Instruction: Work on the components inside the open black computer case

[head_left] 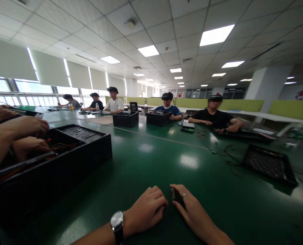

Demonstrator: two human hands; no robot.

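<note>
My left hand (146, 209), with a wristwatch (117, 223) on its wrist, rests on the green table (166, 160) near the front edge, fingers curled and nothing visible in it. Beside it my right hand (189, 209), wearing a ring, closes around a small dark object (177, 197) that is mostly hidden by the fingers. The two hands almost touch.
At the left a neighbour's hands (26, 136) reach into an open black computer case (64, 149). A black panel (269, 163) and loose cables (217, 148) lie at the right. Two black crates (141, 118) stand farther back. Several people sit along the far side.
</note>
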